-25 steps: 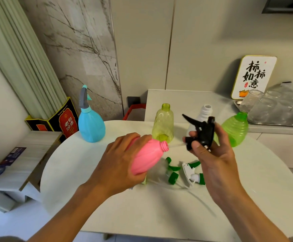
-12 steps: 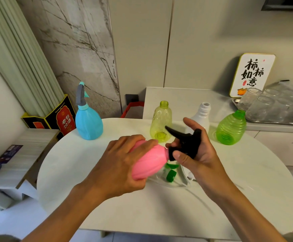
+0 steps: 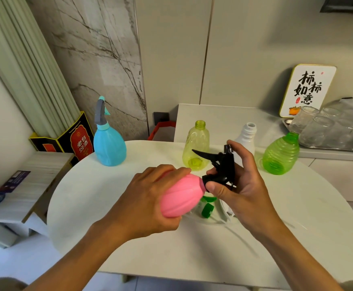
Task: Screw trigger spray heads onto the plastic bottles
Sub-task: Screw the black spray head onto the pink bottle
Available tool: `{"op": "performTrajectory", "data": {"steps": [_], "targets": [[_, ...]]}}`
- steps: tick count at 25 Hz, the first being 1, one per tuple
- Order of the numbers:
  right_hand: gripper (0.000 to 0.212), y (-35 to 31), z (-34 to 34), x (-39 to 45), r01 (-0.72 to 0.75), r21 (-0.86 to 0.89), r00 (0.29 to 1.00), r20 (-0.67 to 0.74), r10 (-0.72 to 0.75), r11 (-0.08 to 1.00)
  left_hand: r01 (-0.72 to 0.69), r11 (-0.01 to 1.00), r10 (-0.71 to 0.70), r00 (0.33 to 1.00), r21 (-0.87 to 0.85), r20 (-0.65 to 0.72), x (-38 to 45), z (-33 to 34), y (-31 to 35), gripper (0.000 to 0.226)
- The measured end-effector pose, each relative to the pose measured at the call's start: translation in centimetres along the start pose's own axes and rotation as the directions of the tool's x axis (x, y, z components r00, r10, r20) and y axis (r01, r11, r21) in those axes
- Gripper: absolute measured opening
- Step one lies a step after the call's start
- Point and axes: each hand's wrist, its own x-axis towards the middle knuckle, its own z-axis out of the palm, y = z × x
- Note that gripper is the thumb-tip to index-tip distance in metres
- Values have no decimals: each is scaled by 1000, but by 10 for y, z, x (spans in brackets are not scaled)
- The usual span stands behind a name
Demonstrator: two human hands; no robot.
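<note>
The left hand [image 3: 148,202] is wrapping its fingers around the body of the pink bottle [image 3: 182,196], holding it tilted above the white counter [image 3: 112,206] with the neck pointing right; the hand is covering most of the bottle's near side. The right hand [image 3: 242,185] is closing on the black trigger spray head [image 3: 219,171], thumb and fingertips pinching its collar right at the pink bottle's mouth. The collar is touching the neck, but whether the threads are engaging is impossible to tell, since the thumb is hiding the joint. The trigger lever is sticking out to the left and the nozzle is pointing up and away.

Under the hands, green and white spray head parts [image 3: 208,208] are lying on the counter, largely blocked by the bottle and right wrist, so their number is unclear. Thin clear tubes are trailing from them and are hard to follow against the pale surface.

Further back, a yellow-green bottle [image 3: 196,145] and a white bottle [image 3: 247,135] are standing open-necked, the white one partly hidden behind the right hand. A ribbed green bottle [image 3: 281,154] is sitting to the right, tilted. A blue bottle [image 3: 109,145] with a grey head already on it is standing at the left. Behind, upturned glasses [image 3: 329,129] are resting on a tray beside a framed sign [image 3: 308,91].
</note>
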Motion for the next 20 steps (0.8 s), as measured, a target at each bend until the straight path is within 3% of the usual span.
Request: {"op": "performTrajectory", "data": {"steps": [3, 5, 10, 12, 13, 15, 16, 20], "targets": [[82, -2, -4, 1, 35, 40, 999, 29, -36, 999, 39, 985, -34, 999, -166, 35, 1, -1, 1, 101], [82, -5, -7, 1, 35, 56, 997, 65, -39, 998, 44, 981, -35, 998, -189, 53, 2, 0, 1, 102], [88, -3, 1, -2, -92, 2, 993, -76, 92, 996, -21, 998, 21, 1000, 61, 5, 0, 4, 1, 98], [84, -2, 7, -6, -104, -150, 989, -123, 86, 983, -13, 997, 14, 1000, 82, -11, 1, 4, 2, 97], [82, 0, 9, -7, -73, -331, 993, -114, 37, 941, -3, 997, 5, 1000, 83, -17, 2, 4, 2, 97], [86, 5, 7, -9, 44, -732, 998, 1, -64, 679, 11, 995, -10, 1000, 98, -14, 3, 1, -1, 98], [88, 7, 5, -9, 123, -811, 992, 85, -93, 571, 18, 995, -18, 1000, 102, -2, 3, 0, -3, 99], [61, 7, -6, -3, 343, -806, 939, 288, -186, 482, 15, 998, -19, 998, 64, 58, 3, -5, -8, 100]]}}
